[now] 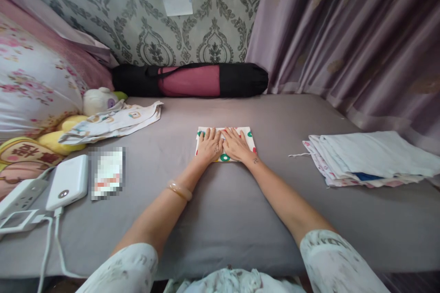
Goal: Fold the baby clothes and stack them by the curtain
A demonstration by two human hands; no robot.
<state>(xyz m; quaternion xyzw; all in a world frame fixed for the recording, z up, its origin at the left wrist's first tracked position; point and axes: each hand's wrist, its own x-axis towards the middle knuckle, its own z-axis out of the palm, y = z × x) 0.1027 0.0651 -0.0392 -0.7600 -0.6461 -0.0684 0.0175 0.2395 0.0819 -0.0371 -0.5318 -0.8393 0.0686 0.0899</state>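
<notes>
A small folded cloth (225, 157) lies flat on the grey bed sheet (275, 119), white with green rings and red and yellow marks. My left hand (209, 144) rests palm down on its left half, fingers stretched out. Palm down as well, my right hand (236, 143) covers much of the right half. The two hands meet near the cloth's middle and hide most of its pattern. Neither hand is closed around anything.
To the right is a stack of folded cloths (371, 153). At left lie a printed cloth (118, 121), plush toys (96, 100), a power bank (68, 183), a power strip (24, 197) and cables. A black and maroon rolled bag (189, 80) lies along the wall.
</notes>
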